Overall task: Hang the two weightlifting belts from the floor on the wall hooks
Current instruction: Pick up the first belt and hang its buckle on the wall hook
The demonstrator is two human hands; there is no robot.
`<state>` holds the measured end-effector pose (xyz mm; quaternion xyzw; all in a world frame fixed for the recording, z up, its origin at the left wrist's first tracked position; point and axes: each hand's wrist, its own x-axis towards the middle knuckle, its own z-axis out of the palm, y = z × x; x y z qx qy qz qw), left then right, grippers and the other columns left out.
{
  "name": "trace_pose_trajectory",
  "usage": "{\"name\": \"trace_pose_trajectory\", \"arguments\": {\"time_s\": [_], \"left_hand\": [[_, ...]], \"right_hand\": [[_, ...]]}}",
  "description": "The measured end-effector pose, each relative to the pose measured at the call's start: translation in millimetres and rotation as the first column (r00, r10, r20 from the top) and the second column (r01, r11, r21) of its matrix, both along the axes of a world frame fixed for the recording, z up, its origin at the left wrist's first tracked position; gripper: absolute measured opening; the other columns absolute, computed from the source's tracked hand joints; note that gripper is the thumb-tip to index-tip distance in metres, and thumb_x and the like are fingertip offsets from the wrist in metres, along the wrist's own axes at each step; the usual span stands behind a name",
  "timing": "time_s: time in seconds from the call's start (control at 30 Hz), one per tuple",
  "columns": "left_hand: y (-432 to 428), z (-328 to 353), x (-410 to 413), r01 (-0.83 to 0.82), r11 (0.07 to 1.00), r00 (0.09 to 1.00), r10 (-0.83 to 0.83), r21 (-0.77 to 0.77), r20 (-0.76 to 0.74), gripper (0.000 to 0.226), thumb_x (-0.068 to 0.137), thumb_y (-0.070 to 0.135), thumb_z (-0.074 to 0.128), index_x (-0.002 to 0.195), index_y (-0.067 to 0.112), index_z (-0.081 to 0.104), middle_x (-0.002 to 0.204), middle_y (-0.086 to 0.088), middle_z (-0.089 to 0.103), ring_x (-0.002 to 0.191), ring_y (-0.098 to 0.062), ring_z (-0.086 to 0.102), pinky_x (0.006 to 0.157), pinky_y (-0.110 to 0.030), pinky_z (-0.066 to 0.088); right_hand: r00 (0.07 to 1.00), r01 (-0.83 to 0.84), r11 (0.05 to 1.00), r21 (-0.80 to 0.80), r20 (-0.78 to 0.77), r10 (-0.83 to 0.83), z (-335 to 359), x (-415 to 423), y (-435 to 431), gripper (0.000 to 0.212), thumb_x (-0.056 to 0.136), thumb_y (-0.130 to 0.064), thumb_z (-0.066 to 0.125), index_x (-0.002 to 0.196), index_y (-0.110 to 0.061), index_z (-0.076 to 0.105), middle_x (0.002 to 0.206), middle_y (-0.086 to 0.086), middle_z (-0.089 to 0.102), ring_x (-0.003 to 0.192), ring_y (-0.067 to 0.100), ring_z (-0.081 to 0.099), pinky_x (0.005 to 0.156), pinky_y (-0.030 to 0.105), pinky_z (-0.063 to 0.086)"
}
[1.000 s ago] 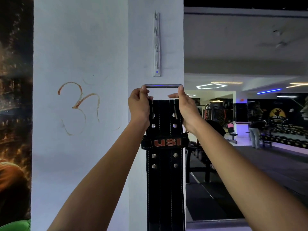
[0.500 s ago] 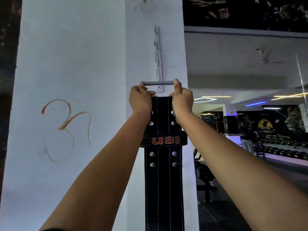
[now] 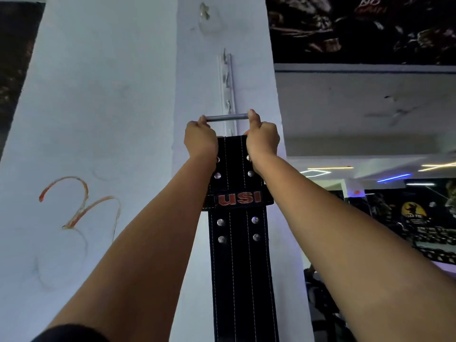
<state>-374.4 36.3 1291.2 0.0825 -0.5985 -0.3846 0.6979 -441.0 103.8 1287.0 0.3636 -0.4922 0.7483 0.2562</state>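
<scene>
Head view: left grip [image 3: 201, 139] and right grip [image 3: 262, 138] clench the buckle bar [image 3: 227, 117] of a black weightlifting belt [image 3: 240, 243], raised against the hook rail [image 3: 228, 95] at twelve o'clock. Hanging step underway; next, the bar likely needs lifting over a hook.

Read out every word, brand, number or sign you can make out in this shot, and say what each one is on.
"USI", red letters on the loop band of the black weightlifting belt.
"NO", with a blurred second line under it, on the dark mural at the top right.
Round yellow emblem on the far gym wall: its lettering is too small to read.
Orange hand-drawn symbol on the white pillar: a sign, not readable text.
</scene>
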Motion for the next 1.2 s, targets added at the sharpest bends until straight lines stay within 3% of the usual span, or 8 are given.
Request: {"name": "trace_pose_trajectory", "arguments": {"time_s": [0.1,0.23,0.33,0.6,0.73,0.87,1.07,1.2], "left_hand": [[-10,9,-12,0.007,1.000,1.000,-0.007,0.012,0.013,0.040,0.101,0.029,0.029,0.116,0.000,0.052,0.108,-0.018,0.061,0.091,-0.028,0.055,0.074,-0.032,0.038],[-22,10,-26,-0.008,1.000,0.996,0.007,0.019,0.091,0.040,0.101,0.027,0.028,0.122,-0.001,0.049,0.112,-0.017,0.059,0.070,-0.017,0.049,0.057,-0.024,0.035],[-30,4,-34,-0.034,0.999,0.994,0.036,-0.018,0.101,0.035,0.101,0.025,0.028,0.113,0.001,0.051,0.119,-0.020,0.059,0.088,-0.027,0.054,0.061,-0.024,0.034],[-37,-9,-39,0.090,0.996,0.996,-0.090,0.009,0.017,0.024,0.100,0.026,0.032,0.091,0.007,0.046,0.074,0.000,0.049,0.066,-0.020,0.046,0.067,-0.032,0.038],[-36,-16,-28,0.219,0.975,0.974,-0.221,0.034,0.046,0.028,0.098,0.033,0.038,0.094,0.008,0.051,0.068,-0.001,0.053,0.055,-0.015,0.047,0.052,-0.027,0.039],[-36,-29,-14,0.224,0.975,0.961,-0.219,-0.007,0.169,0.035,0.095,0.033,0.047,0.112,0.004,0.053,0.074,0.001,0.052,0.070,-0.019,0.052,0.059,-0.026,0.043],[-10,-61,9,0.144,0.981,0.918,-0.082,-0.133,0.388,0.045,0.091,0.029,0.053,0.127,0.007,0.037,0.119,-0.014,0.056,0.106,-0.029,0.059,0.090,-0.039,0.050],[10,-91,35,0.085,0.979,0.887,0.011,-0.187,0.461,0.057,0.092,0.030,0.052,0.140,0.007,0.029,0.141,-0.015,0.039,0.130,-0.030,0.042,0.107,-0.041,0.037]], "right_hand": [[1.000,-0.020,0.999,0.025,0.020,0.020,10,-11,-11,0.056,0.093,-0.048,0.039,0.092,0.003,0.060,0.087,0.011,0.059,0.082,0.028,0.055,0.068,0.031,0.037],[0.997,-0.035,0.998,0.056,0.068,0.031,7,-29,-25,0.045,0.094,-0.047,0.039,0.085,-0.005,0.052,0.088,0.010,0.056,0.080,0.028,0.052,0.066,0.031,0.037],[0.995,-0.031,0.998,0.058,0.099,0.025,-2,-40,-30,0.050,0.094,-0.048,0.038,0.091,-0.002,0.056,0.088,0.009,0.056,0.077,0.026,0.051,0.052,0.029,0.033],[0.997,-0.005,0.998,0.067,0.078,-0.001,-12,-42,-31,0.059,0.093,-0.051,0.037,0.099,0.002,0.061,0.086,0.010,0.058,0.079,0.028,0.052,0.063,0.029,0.034],[0.997,0.033,0.989,0.144,0.068,-0.043,-17,-35,-22,0.056,0.092,-0.055,0.035,0.071,-0.005,0.049,0.069,0.004,0.050,0.060,0.023,0.047,0.043,0.026,0.030],[0.997,0.078,0.970,0.231,0.010,-0.083,-34,-27,-6,0.054,0.092,-0.053,0.036,0.056,-0.015,0.025,0.055,-0.001,0.032,0.044,0.014,0.033,0.024,0.016,0.024],[0.963,0.257,0.918,0.301,-0.164,-0.215,-64,-10,15,0.046,0.093,-0.051,0.036,0.084,-0.008,0.048,0.070,0.000,0.050,0.056,0.011,0.046,0.051,0.029,0.034],[0.958,0.268,0.907,0.324,-0.187,-0.216,-92,12,32,0.051,0.092,-0.050,0.040,0.111,-0.003,0.052,0.102,0.012,0.063,0.089,0.027,0.058,0.072,0.029,0.041]]}}
